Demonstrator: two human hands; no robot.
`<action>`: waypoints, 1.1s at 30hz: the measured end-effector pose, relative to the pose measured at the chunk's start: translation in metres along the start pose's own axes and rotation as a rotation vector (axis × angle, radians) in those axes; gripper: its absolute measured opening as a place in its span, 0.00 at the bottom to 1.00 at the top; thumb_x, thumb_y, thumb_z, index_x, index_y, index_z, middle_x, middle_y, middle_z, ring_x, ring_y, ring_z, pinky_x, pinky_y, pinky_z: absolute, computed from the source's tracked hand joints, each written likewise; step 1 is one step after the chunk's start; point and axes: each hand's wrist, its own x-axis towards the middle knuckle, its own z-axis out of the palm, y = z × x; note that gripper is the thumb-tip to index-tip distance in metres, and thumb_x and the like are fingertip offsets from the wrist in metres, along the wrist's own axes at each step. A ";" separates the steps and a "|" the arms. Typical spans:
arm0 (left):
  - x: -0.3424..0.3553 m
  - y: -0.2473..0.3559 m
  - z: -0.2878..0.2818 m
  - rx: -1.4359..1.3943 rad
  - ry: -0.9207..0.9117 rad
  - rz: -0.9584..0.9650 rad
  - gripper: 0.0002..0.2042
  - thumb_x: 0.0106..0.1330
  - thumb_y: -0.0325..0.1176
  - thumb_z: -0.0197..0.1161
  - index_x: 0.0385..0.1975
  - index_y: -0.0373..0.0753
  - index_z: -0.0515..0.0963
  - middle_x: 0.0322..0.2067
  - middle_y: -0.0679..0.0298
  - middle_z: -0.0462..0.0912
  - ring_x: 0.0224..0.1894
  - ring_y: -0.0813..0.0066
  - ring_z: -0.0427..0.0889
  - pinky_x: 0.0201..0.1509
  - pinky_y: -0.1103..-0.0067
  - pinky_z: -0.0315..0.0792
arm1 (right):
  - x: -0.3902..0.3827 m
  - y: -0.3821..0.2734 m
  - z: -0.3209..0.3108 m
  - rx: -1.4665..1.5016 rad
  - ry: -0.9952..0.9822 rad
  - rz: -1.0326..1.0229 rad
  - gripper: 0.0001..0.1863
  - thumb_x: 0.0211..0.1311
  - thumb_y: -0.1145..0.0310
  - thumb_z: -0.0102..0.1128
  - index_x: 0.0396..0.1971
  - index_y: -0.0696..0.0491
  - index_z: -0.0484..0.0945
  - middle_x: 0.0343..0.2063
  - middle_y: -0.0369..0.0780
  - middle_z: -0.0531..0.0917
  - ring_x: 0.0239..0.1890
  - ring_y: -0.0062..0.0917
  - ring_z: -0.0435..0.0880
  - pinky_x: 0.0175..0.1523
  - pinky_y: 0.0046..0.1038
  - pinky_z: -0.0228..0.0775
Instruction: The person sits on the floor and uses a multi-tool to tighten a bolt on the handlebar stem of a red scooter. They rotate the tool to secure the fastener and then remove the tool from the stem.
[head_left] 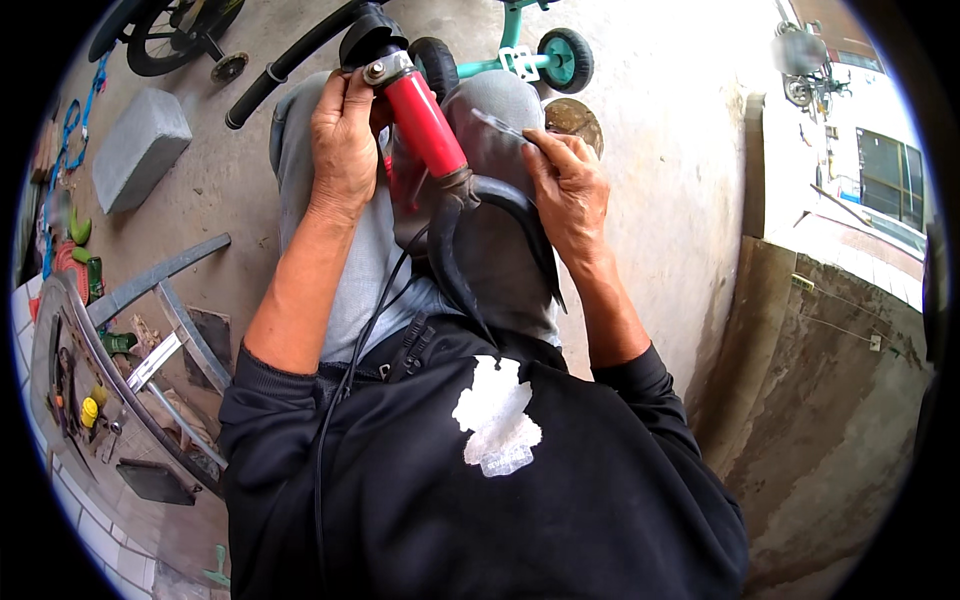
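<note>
Across my lap lies a small bicycle's front end: a red head tube [426, 122] with a black fork [455, 255], its prongs pointing toward me. At the far end of the tube sits a silver clamp [386, 68] with a bolt. My left hand [342, 135] is closed with its thumb and fingers at this clamp; some fingertips are hidden behind it. My right hand [570, 185] grips a slim silver tool, seemingly a wrench [497, 124], blurred at its tip and held right of the red tube. Beyond the clamp extends a black handlebar [300, 52].
A grey block [140, 150] stands on the floor at left, near a metal frame [165, 285]. Ahead are a teal-framed ride-on with black wheels [566, 60] and a black bicycle wheel [180, 35]. A round wooden piece [574, 125] lies beyond my right hand. A low wall [830, 390] runs along the right.
</note>
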 end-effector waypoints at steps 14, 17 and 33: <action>0.005 -0.010 -0.008 0.038 0.035 -0.002 0.14 0.78 0.38 0.47 0.51 0.34 0.73 0.44 0.52 0.83 0.44 0.51 0.86 0.54 0.63 0.80 | -0.109 -0.027 -0.055 -0.033 -0.069 -0.214 0.20 0.43 0.78 0.73 0.41 0.54 0.84 0.35 0.38 0.83 0.36 0.32 0.80 0.43 0.31 0.72; 0.000 -0.002 -0.002 0.001 0.016 -0.032 0.15 0.78 0.38 0.46 0.51 0.34 0.73 0.44 0.51 0.83 0.44 0.51 0.86 0.54 0.63 0.80 | -0.136 -0.015 -0.059 -0.112 -0.063 -0.244 0.21 0.40 0.77 0.74 0.40 0.52 0.85 0.35 0.37 0.83 0.36 0.32 0.80 0.41 0.31 0.74; -0.003 -0.002 -0.002 0.061 -0.004 -0.021 0.15 0.78 0.36 0.45 0.52 0.33 0.72 0.44 0.50 0.83 0.44 0.52 0.86 0.55 0.63 0.79 | -0.175 -0.002 -0.078 -0.292 -0.375 -0.234 0.14 0.47 0.64 0.74 0.35 0.48 0.84 0.47 0.37 0.80 0.54 0.38 0.76 0.58 0.46 0.70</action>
